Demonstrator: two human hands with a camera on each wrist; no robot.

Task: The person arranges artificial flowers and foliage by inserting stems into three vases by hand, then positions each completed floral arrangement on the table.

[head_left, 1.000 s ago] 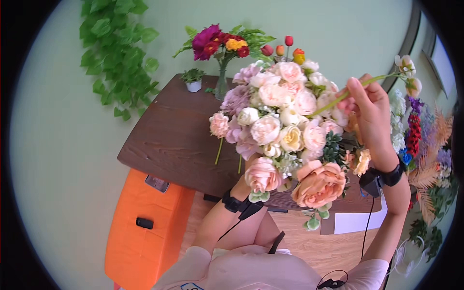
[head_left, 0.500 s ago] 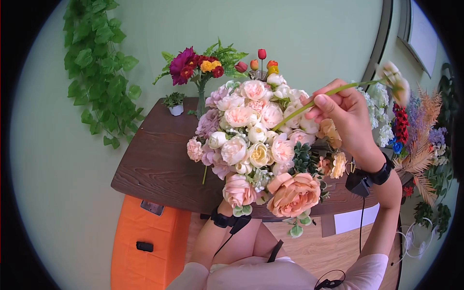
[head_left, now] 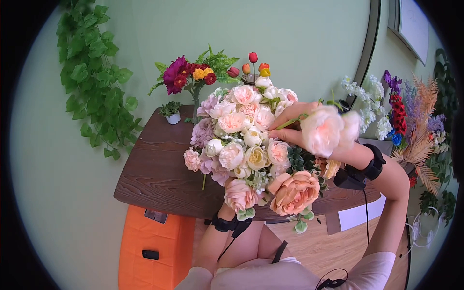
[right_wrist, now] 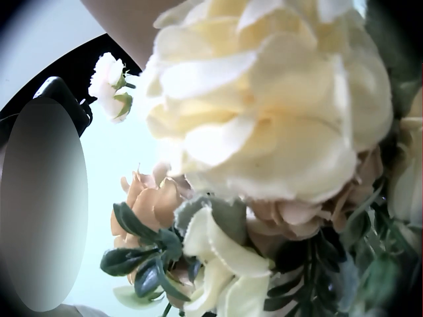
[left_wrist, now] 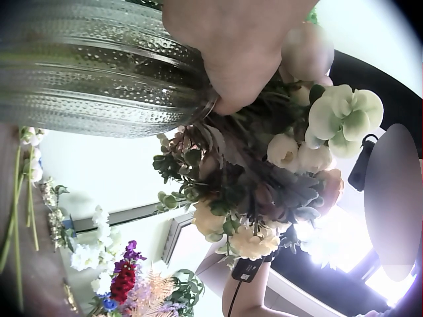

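A large bouquet of pink, cream and lilac flowers (head_left: 232, 123) fills the middle of the head view. My right hand (head_left: 296, 112) is over its right side, pinching the green stem of a pale pink flower (head_left: 325, 131). That stem points down among the blooms, its lower end hidden. The flower's two heads hang over the back of the hand. In the left wrist view, my left hand (left_wrist: 241, 49) grips the neck of a ribbed glass vase (left_wrist: 99, 72), fingertip right at the rim. The bouquet hides most of this hand in the head view. Cream petals (right_wrist: 264, 105) fill the right wrist view.
A brown wooden table (head_left: 150, 169) lies beneath. Behind stand a small potted plant (head_left: 170, 112), a vase with purple, red and yellow flowers (head_left: 193, 75) and some tulips (head_left: 253, 58). More flowers (head_left: 398, 116) are at right. An orange seat (head_left: 154, 237) is at lower left.
My right hand has turned over and moved down and inward to the bouquet with the pale flower, whose heads swung toward me. My left hand stays below the bouquet.
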